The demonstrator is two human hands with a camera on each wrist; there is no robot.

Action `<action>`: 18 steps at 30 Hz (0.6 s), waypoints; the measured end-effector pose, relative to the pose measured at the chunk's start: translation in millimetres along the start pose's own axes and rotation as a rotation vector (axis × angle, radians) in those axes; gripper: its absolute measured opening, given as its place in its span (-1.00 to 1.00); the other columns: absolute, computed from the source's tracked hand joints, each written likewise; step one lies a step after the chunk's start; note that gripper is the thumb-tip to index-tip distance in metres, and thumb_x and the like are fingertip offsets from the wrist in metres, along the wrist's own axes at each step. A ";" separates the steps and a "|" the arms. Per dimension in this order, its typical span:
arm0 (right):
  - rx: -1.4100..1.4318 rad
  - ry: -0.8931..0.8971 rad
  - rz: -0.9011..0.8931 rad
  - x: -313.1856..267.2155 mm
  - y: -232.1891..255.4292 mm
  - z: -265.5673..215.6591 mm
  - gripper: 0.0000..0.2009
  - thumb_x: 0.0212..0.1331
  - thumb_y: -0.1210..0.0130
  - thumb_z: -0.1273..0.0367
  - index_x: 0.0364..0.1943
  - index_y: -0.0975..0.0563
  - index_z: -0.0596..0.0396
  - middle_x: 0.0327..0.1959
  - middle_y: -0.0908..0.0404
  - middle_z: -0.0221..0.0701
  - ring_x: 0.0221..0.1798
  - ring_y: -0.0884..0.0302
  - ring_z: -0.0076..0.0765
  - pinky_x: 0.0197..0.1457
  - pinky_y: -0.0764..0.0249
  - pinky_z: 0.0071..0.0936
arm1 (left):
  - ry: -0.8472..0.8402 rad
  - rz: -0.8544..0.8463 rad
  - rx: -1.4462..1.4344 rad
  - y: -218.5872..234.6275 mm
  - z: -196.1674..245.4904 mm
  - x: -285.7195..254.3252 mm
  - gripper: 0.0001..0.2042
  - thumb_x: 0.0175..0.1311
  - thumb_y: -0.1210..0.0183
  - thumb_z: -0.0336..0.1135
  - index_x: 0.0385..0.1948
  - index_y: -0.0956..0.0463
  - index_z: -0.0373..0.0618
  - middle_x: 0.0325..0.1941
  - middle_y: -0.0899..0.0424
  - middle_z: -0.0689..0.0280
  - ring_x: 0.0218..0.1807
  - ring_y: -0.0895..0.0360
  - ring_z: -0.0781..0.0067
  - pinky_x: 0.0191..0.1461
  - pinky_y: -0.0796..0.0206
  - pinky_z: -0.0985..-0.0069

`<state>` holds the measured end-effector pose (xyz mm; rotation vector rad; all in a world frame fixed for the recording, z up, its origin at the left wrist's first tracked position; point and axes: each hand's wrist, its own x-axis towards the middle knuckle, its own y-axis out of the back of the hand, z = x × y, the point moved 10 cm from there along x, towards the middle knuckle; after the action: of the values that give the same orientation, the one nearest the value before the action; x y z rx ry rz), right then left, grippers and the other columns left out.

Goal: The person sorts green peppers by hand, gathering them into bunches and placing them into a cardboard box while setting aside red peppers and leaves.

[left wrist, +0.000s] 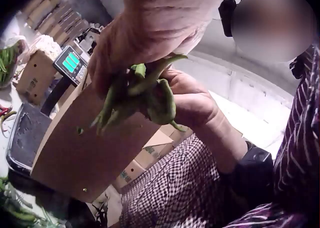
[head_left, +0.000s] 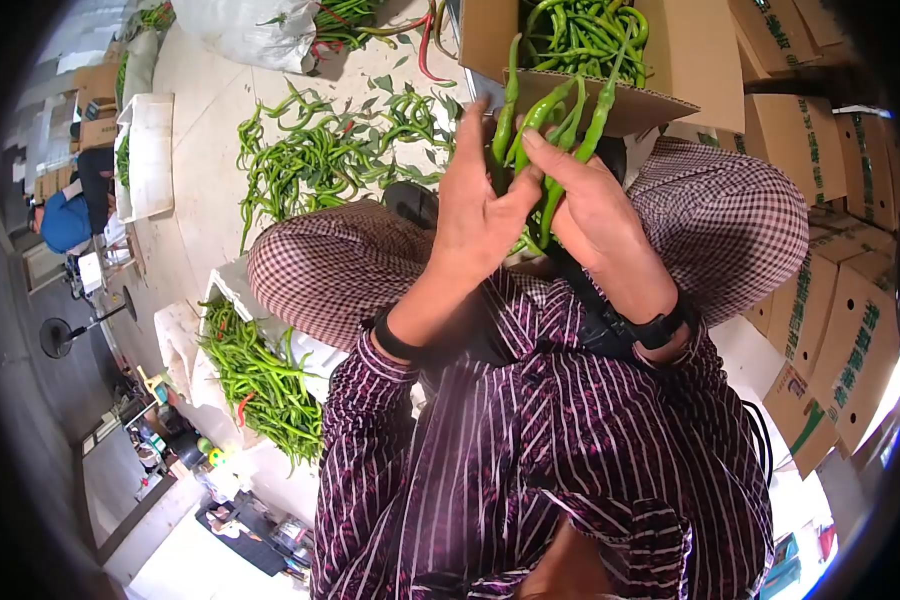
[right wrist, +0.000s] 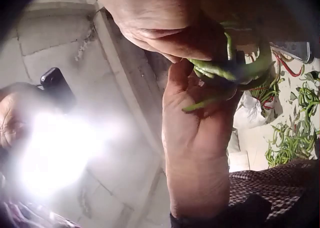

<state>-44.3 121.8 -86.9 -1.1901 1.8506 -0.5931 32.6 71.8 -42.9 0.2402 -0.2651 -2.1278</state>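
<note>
In the head view, both hands are together around a small bunch of green chili peppers (head_left: 597, 122), just in front of an open cardboard box (head_left: 685, 50). My left hand (head_left: 475, 215) grips the bunch from the left, its thumb across the lower ends. From the right, my right hand (head_left: 600, 215) holds the same peppers with its thumb laid over them. Pepper ends (left wrist: 161, 104) stick out between the two hands in the left wrist view. The right wrist view shows peppers (right wrist: 212, 69) against the left palm. More green peppers (head_left: 590, 35) fill the box.
A loose pile of green peppers (head_left: 310, 155) lies on the floor to the left. Another heap (head_left: 260, 390) fills a white container beside the left knee. Stacked cartons (head_left: 860, 340) stand at the right. A scale display (left wrist: 71, 63) glows behind the box. Someone in blue (head_left: 65, 228) is far left.
</note>
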 end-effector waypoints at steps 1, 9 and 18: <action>-0.004 -0.006 0.000 0.8 1.1 1.7 -0.74 0.28 -0.07 0.33 -0.02 -0.48 0.14 -0.13 -0.54 -0.43 -0.11 -0.47 -0.54 -0.03 -0.40 -0.54 | 0.005 -0.024 0.017 -1.1 -3.4 -1.0 -0.40 0.20 -0.14 -0.38 0.26 -0.10 -0.37 0.12 -0.46 -0.01 0.12 -0.46 0.28 0.17 -0.28 0.47; -0.367 0.033 -0.076 11.5 -2.1 20.2 -0.78 0.20 -0.13 0.34 -0.13 -0.52 0.16 -0.24 -0.53 -0.49 -0.21 -0.42 -0.60 -0.12 -0.37 -0.56 | 0.027 0.124 0.009 23.7 -22.7 -13.5 -0.59 0.29 -0.06 -0.39 0.14 -0.29 -0.37 -0.04 -0.58 0.14 -0.04 -0.50 0.42 0.04 -0.33 0.55; -0.614 -0.094 -0.096 0.2 -20.2 -2.0 -0.75 0.21 -0.11 0.28 -0.19 -0.55 0.19 -0.34 -0.62 -0.29 -0.34 -0.55 -0.44 -0.23 -0.44 -0.48 | 0.403 0.278 -0.555 55.6 -55.5 -16.7 -0.84 0.25 -0.10 -0.37 -0.21 -0.46 -0.22 -0.50 -0.50 0.35 -0.51 -0.43 0.62 -0.42 -0.30 0.67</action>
<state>-35.8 112.6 -70.8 -1.6729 1.9635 0.0000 101.2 51.1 -79.3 0.2772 0.4964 -1.7483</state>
